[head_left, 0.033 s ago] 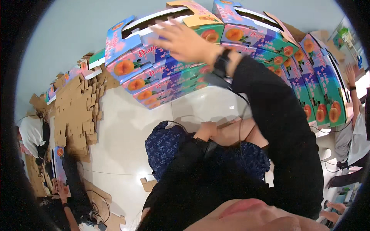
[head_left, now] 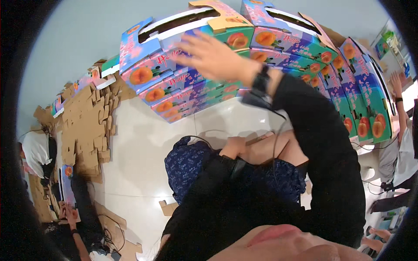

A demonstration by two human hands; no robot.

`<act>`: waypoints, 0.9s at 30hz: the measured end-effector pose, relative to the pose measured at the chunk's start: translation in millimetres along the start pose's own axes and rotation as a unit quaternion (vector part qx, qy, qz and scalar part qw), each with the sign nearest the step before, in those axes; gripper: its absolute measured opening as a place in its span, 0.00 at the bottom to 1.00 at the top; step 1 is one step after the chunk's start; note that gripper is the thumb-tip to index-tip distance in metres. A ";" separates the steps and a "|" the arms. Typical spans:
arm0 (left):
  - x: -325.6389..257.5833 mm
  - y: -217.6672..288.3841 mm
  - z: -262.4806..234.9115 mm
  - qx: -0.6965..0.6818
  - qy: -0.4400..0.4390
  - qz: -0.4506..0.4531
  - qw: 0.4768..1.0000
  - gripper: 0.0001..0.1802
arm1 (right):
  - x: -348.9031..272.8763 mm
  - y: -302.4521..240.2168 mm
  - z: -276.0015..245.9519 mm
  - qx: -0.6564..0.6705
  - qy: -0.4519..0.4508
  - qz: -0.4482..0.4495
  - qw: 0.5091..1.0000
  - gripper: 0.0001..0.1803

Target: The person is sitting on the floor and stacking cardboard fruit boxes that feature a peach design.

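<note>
My right hand (head_left: 213, 58), with a dark band and a device at the wrist, reaches out in front of a stack of printed peach cartons (head_left: 180, 80). Its fingers are spread and slightly blurred, and nothing is in them. Whether they touch the top carton's side cannot be told. That top carton has a long slot opening (head_left: 178, 27) between its upper flaps. Low by my bare leg (head_left: 265, 152) is my left hand (head_left: 235, 147), beside my dark blue patterned clothing (head_left: 187, 163). Its fingers do not show clearly.
More peach cartons stand in a second stack (head_left: 289, 39) and a row (head_left: 365, 93) to the right. Flattened brown cardboard (head_left: 85, 130) lies on the left. Other people sit or stand at both sides, one with hands (head_left: 69, 213) at a carton. A cable (head_left: 275, 143) hangs from my right wrist.
My right hand has moved slightly right and toward me, away from the top carton's slot. My left hand stays where it was.
</note>
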State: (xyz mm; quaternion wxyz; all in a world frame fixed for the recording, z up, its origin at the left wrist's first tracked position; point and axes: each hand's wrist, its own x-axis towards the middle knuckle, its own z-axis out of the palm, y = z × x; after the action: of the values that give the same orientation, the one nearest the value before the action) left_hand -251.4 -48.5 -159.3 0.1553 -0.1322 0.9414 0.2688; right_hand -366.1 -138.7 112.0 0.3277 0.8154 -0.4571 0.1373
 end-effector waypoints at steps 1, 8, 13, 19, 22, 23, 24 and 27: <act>-3.5 4.8 -5.5 0.001 0.000 -0.001 1.000 0.20 | -18.8 -18.4 -12.0 0.006 -0.008 -0.025 1.000 0.38; -11.1 17.2 -20.2 0.023 -0.032 -0.002 0.999 0.22 | -198.8 -108.8 7.4 0.195 -0.017 0.383 0.903 0.25; -9.7 -2.4 3.6 0.015 0.038 -0.022 0.999 0.20 | -249.8 -152.9 67.7 0.227 -0.412 0.469 0.747 0.27; 14.7 -5.2 9.7 0.065 -0.063 -0.103 0.991 0.14 | -259.3 -174.8 114.4 0.407 -0.454 0.342 0.715 0.17; 14.1 -13.3 5.9 0.007 -0.102 -0.127 0.987 0.20 | -239.1 -172.2 101.7 0.353 -0.482 0.338 0.727 0.16; 12.9 -1.8 -4.0 0.000 -0.103 -0.126 0.987 0.20 | -241.6 -168.2 95.9 0.330 -0.493 0.345 0.727 0.16; 14.1 5.2 -10.0 -0.007 -0.103 -0.124 0.987 0.20 | -244.2 -165.1 93.4 0.307 -0.503 0.353 0.726 0.16; 22.1 -1.9 4.7 0.004 -0.078 -0.112 0.991 0.19 | -240.6 -164.7 94.9 0.307 -0.515 0.365 0.712 0.13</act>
State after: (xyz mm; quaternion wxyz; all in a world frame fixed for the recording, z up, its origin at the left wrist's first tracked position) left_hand -269.9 -51.1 -172.0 0.2579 -0.2153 0.9066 0.2553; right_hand -366.7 16.9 -152.2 -0.3027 0.5850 -0.7499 -0.0620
